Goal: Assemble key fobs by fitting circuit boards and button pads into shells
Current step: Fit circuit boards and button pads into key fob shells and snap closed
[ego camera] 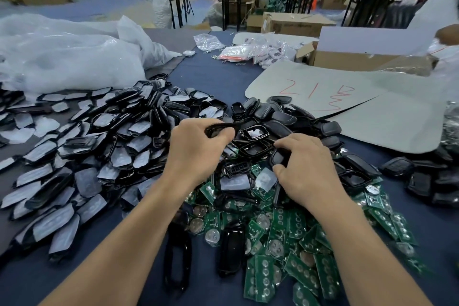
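**Surface** (218, 77): dark blue cloth, loaded with fob parts.

**Left hand** (196, 149): over the middle of the surface. Fingers are curled, and thumb and fingertips pinch a thin black frame (219, 129) held above the heaps.

**Right hand** (306, 169): just right of the left hand, not touching it. Fingers are curled round a black cover (278, 158), thumb under it, low over the parts.

**Boards** (285, 243): green, many with a round silver cell. They are heaped at the near edge, below and right of the right hand.

**Filmed shells** (87, 146): black with pale protective film, in a large heap from the left edge to the middle.

**Dark shells** (283, 117): bare black pieces, solid and open, heaped just beyond both hands.

**Long shells**: two glossy black pieces at the near edge between the forearms, one open (176, 263) and one closed (231, 253).

**Ribbed parts** (422, 176): a black cluster at the right edge; blurred, type not clear.

**Card** (360, 117): a grey sheet with red marks, right of middle, touching the dark shells.

**Sacks** (62, 57): clear plastic, bulky, in the far left corner.

**Carton** (360, 59): brown, open, in the far right corner.

**Small bags** (248, 52): clear, near the far edge at the middle, with key rings beside them.
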